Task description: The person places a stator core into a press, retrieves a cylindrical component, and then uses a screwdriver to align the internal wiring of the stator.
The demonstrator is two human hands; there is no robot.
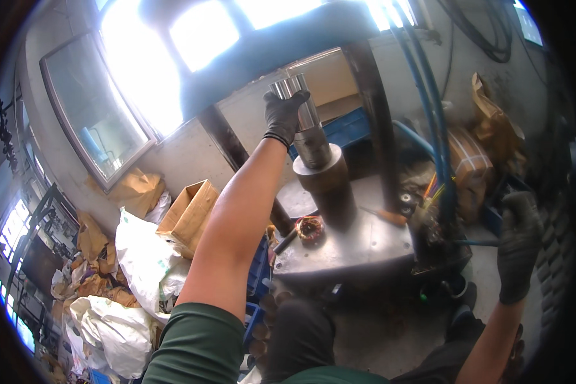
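Note:
My left hand (283, 115), in a dark glove, is wrapped round a shiny metal cylinder (309, 114) with a ribbed upper end. The cylinder stands slightly tilted in line with a stepped steel post (326, 182) on the press's metal table (377, 246). Beside the post's foot lies a ring-shaped wound motor stator (310, 229) with reddish copper windings. At the right my gloved right hand (518, 246) is raised near the end of a thin blue rod (477, 242). Its fingers are blurred, and whether it touches the rod is unclear.
Two dark press columns (376, 121) flank the post under a broad blue crossbeam (281, 48). A tool with an orange handle (390, 217) lies on the table. Blue hoses (429, 96) hang at the right. An open cardboard box (189, 214) and white sacks (141, 256) sit at the left.

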